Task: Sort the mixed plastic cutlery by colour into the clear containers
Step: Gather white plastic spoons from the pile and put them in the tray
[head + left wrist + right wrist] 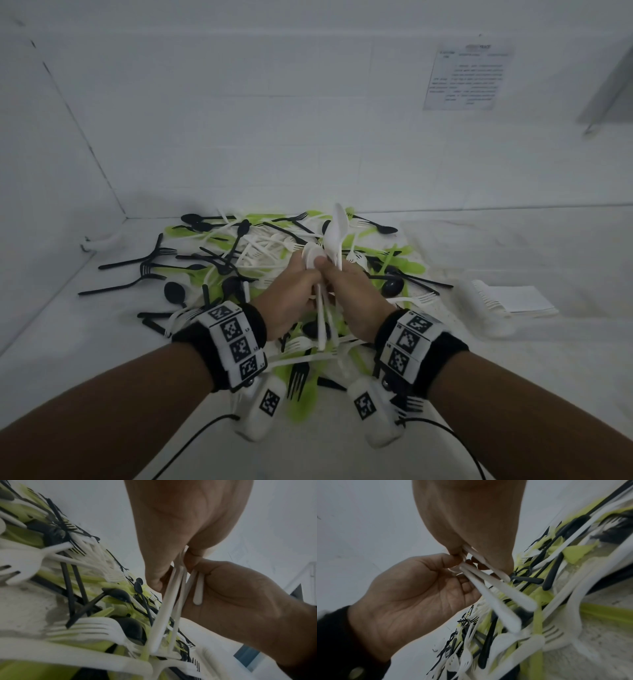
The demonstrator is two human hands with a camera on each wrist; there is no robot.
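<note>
Both hands meet over a heap of mixed black, green and white cutlery (246, 260) on the white table. Together they hold a small bundle of white spoons (336, 233), bowls up and handles (321, 325) hanging down between the palms. My left hand (296, 287) pinches the bundle near the bowls, and in the left wrist view its fingers (187, 555) close on the handles (169, 601). My right hand (354, 294) grips the same bundle from the right. In the right wrist view the white handles (489, 588) run out from under the right hand (471, 520).
A clear container (486, 305) holding white forks lies to the right of the heap, with another clear container (455, 240) behind it. White walls close the back and left. A printed sheet (466, 77) is stuck on the back wall. Bare table lies near the front edge.
</note>
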